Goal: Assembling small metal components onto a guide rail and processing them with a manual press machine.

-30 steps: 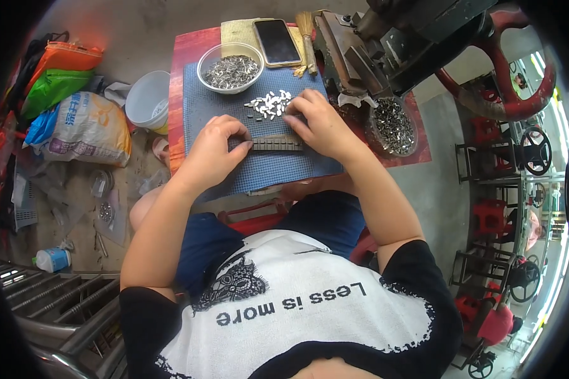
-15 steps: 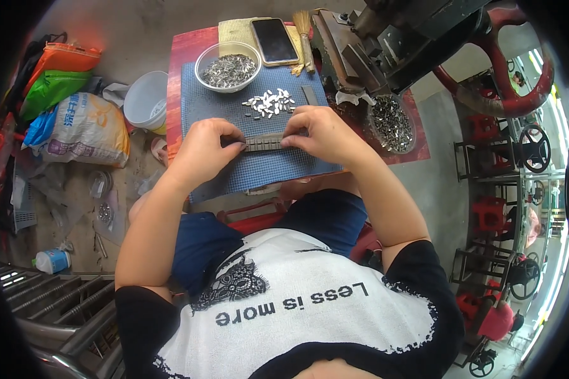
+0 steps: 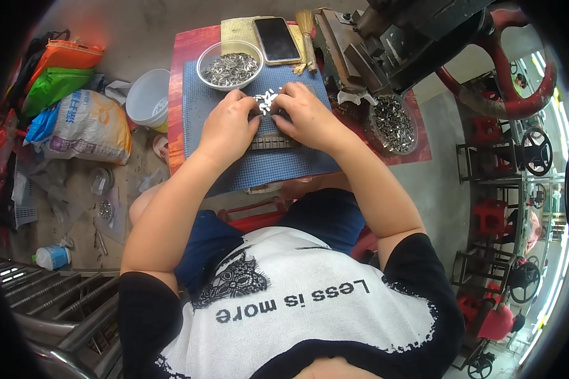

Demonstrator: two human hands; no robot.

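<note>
A slotted metal strip lies flat on the blue ribbed mat, just nearer to me than both hands. Beyond it is a small loose pile of shiny, pale, oblong metal pieces. My left hand is at the pile's left side, and my right hand is at its right side. The fingers of both are bent and drawn together toward the thumbs. Their tips are at the pieces, but whatever they pinch is too small or hidden to make out.
A clear bowl of similar metal pieces stands behind my hands, with a phone and a small brush beside it. At right are a dark machine with a red handwheel and a tub of metal pieces. A white bucket stands left.
Both hands have left the ends of the slotted strip and moved away from me to the loose pieces. The strip stays on the mat, and the pile is now partly covered.
</note>
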